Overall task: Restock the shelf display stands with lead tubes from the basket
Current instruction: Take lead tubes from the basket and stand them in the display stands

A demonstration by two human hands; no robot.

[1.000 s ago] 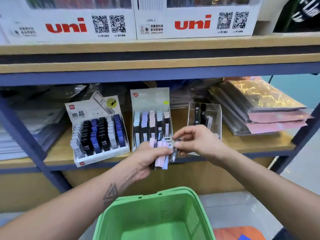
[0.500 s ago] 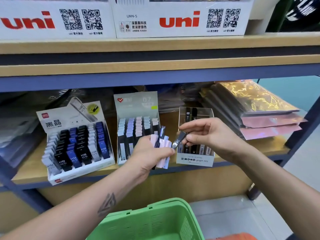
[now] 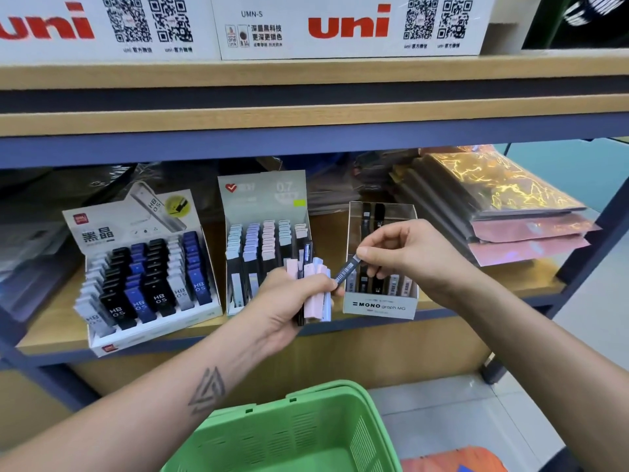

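Observation:
My left hand (image 3: 289, 301) grips a bundle of lead tubes (image 3: 315, 291), pink, pale blue and black, in front of the middle stand. My right hand (image 3: 408, 257) pinches one dark barcoded lead tube (image 3: 345, 273) by its upper end, its lower end near the bundle. Behind it stands the clear MONO graph stand (image 3: 379, 304) with several tubes in its front row. The middle grey stand (image 3: 265, 195) holds pastel-capped tubes. At the left a white stand (image 3: 149, 328) is filled with black, blue and grey HB 0.5 tubes. The green basket (image 3: 289, 434) sits below my arms.
The wooden shelf (image 3: 51, 321) has a blue metal frame. Stacked shiny plastic sleeves (image 3: 503, 206) lie at the right, dark wrapped packs at the left. White uni boxes (image 3: 347, 25) fill the upper shelf (image 3: 306, 76). An orange object (image 3: 449, 461) lies on the floor beside the basket.
My right hand has drawn the dark tube out of the bundle and lifted it toward the MONO stand. The view has shifted so the stands sit further right and the MONO stand's front shows.

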